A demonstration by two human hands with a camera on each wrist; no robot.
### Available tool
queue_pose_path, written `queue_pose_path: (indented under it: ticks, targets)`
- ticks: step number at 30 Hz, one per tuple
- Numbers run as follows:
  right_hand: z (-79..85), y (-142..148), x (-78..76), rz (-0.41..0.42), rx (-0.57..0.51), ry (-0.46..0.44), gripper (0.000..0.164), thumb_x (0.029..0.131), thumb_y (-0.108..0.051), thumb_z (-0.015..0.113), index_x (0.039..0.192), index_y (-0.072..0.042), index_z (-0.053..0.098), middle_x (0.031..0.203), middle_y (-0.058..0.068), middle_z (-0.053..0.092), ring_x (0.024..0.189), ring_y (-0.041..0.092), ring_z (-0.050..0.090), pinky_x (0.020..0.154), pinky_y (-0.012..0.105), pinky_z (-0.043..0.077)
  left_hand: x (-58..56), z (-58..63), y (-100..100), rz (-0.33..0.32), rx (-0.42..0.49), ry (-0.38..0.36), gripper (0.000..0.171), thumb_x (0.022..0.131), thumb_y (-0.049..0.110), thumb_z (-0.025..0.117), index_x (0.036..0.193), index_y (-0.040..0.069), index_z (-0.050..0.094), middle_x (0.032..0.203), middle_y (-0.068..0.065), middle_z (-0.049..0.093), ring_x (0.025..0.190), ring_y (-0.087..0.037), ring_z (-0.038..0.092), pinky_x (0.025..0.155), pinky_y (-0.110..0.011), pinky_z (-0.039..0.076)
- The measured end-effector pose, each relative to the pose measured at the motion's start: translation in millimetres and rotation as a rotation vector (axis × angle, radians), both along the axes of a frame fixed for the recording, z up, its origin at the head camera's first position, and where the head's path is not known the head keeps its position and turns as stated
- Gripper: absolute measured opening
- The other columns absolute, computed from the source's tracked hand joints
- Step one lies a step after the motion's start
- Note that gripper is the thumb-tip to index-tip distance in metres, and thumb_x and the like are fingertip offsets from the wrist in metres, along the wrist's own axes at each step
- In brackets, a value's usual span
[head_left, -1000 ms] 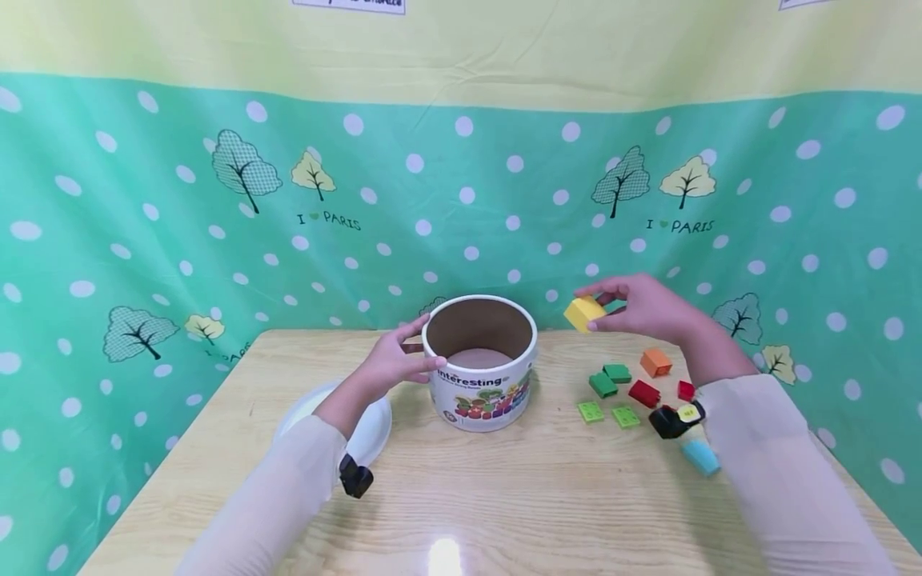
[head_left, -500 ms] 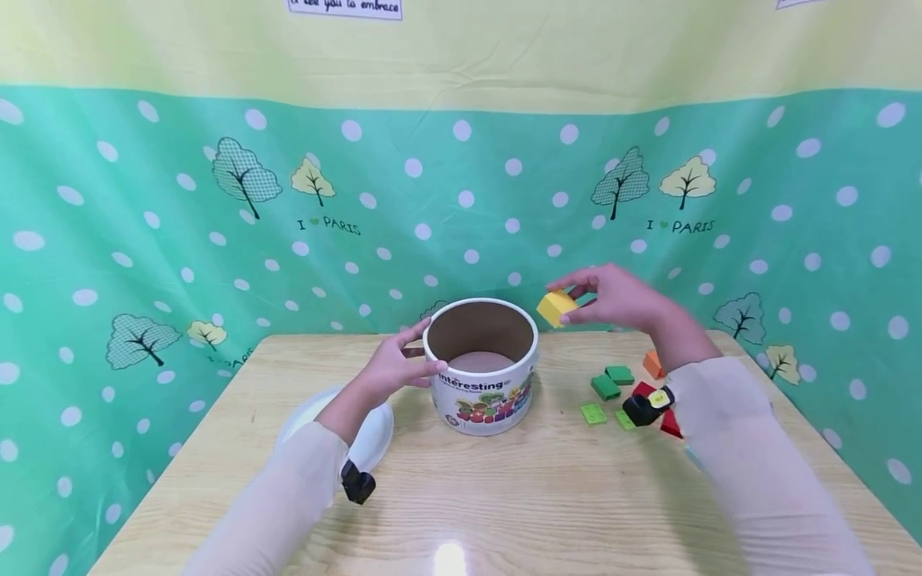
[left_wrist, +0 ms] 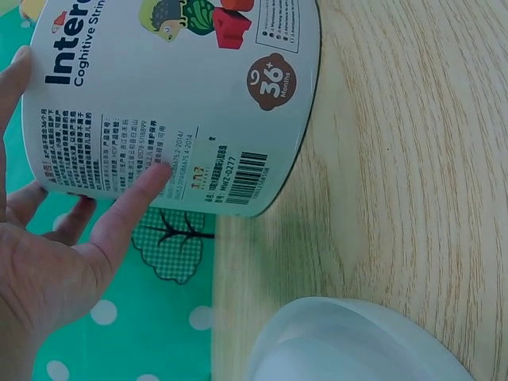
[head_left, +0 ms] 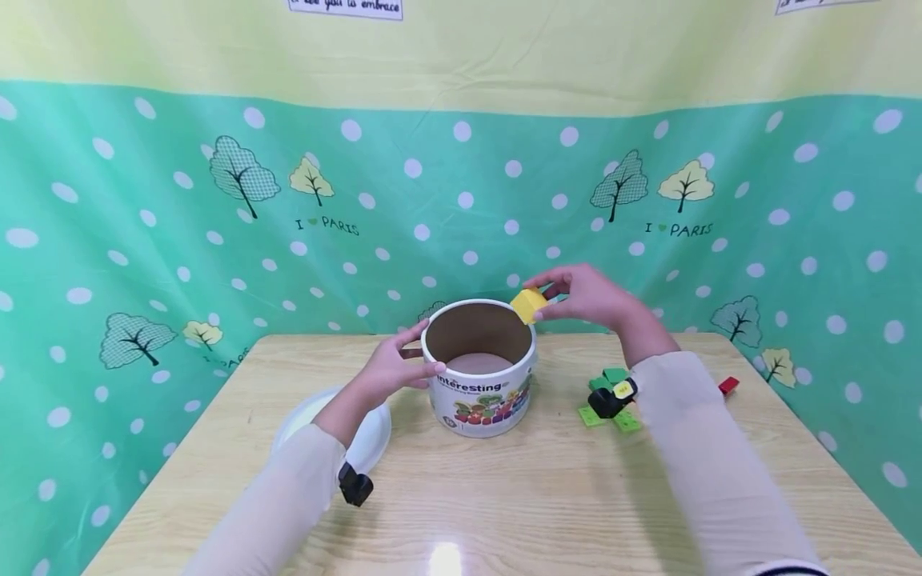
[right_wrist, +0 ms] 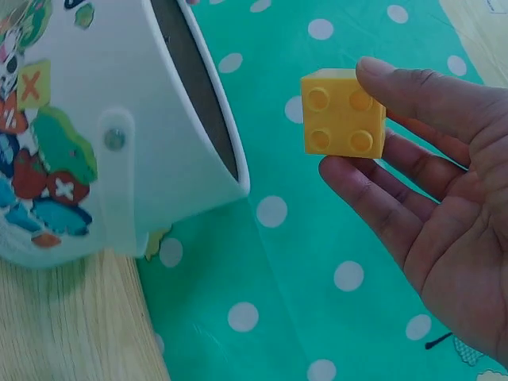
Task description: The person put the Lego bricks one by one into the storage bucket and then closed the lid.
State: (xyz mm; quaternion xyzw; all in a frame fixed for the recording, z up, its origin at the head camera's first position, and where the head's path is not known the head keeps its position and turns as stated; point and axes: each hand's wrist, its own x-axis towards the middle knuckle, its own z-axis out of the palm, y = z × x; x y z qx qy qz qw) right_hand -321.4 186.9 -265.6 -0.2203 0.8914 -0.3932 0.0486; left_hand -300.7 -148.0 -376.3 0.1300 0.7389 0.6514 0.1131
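Yellow block (right_wrist: 343, 117), one: four studs on the visible face; pinched between thumb and fingers of the right hand (head_left: 589, 296), off the worktop (head_left: 475, 500). Held near the right rim of the bucket; overlaps that rim in the head view, with a gap showing in the right wrist view.

Bucket (head_left: 442, 400), white, one: upright, brown inside, printed label with fruit and animals. Left hand (head_left: 386, 372) spread wide at its left side, fingers and thumb touching the rim and wall.

White round piece (head_left: 370, 440), lid or dish, cannot tell which: on the worktop, left of the bucket, partly behind the left forearm.

Dark green blocks (head_left: 615, 374) and light green blocks (head_left: 628, 422): right of the bucket, partly hidden by the right wrist's camera (head_left: 607, 402).

Red block (head_left: 729, 386), one: farther right, beyond the right sleeve (head_left: 709, 456).
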Motion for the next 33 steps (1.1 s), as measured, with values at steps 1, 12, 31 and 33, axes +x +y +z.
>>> queue_pose_path:
  ticks: [1,12,31,33]
  targets:
    - [-0.4,-3,-0.7,0.004,-0.01,-0.006,0.052,0.079,-0.023,0.084,0.127,-0.014,0.065,0.114,0.007,0.067,0.103,0.024,0.062,0.087,0.039,0.055,0.5,-0.2,0,0.001,-0.003,-0.001,0.094,0.077,0.016,0.085,0.154,0.017,0.03,0.157,-0.015,0.024,0.134,-0.044,0.038,0.079,-0.045,0.058]
    - [2.7,-31,-13.6,0.025,-0.063,-0.046,0.05,0.08,-0.018,0.083,0.126,-0.011,0.065,0.115,0.01,0.065,0.102,0.024,0.062,0.088,0.039,0.054,-0.4,-0.4,0,0.002,0.001,0.004,0.094,0.077,0.014,0.085,0.154,0.018,0.032,0.157,-0.014,0.024,0.134,-0.045,0.038,0.08,-0.045,0.058]
    - [-32.7,-54,-38.9,0.008,-0.199,-0.217,0.046,0.082,-0.003,0.077,0.125,0.0,0.061,0.117,0.017,0.061,0.098,0.028,0.065,0.086,0.041,0.056,-0.1,-0.2,-2,0.009,-0.033,0.009,0.095,0.076,0.019,0.086,0.153,0.02,0.033,0.157,-0.011,0.024,0.132,-0.042,0.042,0.08,-0.045,0.058]
    - [-34.6,-56,-37.9,-0.007,-0.204,-0.215,0.045,0.082,-0.003,0.077,0.125,-0.001,0.062,0.116,0.016,0.061,0.098,0.028,0.065,0.086,0.04,0.057,-0.4,-0.2,-2,0.004,-0.031,0.013,0.094,0.076,0.019,0.086,0.154,0.02,0.033,0.157,-0.011,0.024,0.132,-0.042,0.041,0.08,-0.045,0.058]
